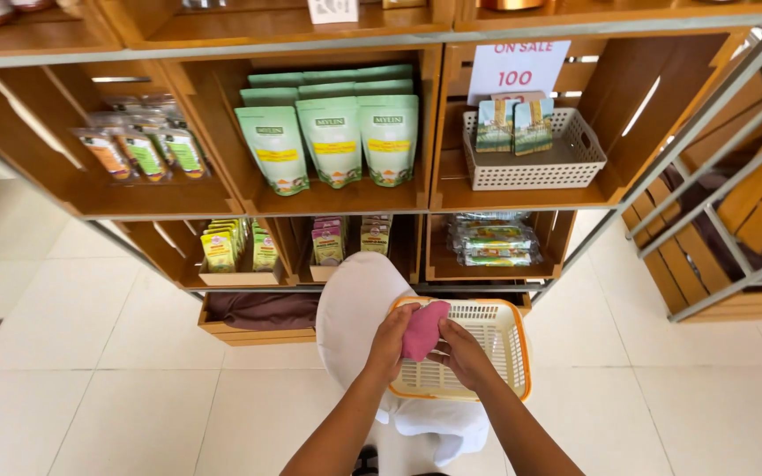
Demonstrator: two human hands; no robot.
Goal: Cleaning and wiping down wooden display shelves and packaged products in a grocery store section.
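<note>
Both hands, left hand [392,339] and right hand [462,353], pinch a soft pink cloth [423,330] between their fingers. Just behind the fingers sits a cream plastic basket with orange rim [496,353] on white fabric [350,308].

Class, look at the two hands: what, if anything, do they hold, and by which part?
Both hands, left hand and right hand, hold a pink cloth by its opposite sides, over a cream basket.

You get bright, even daylight, soft shadows inside the shelves [346,198], pale glare on the floor [90,300], wide-angle bending at the edges, sharp focus throughout.
</note>
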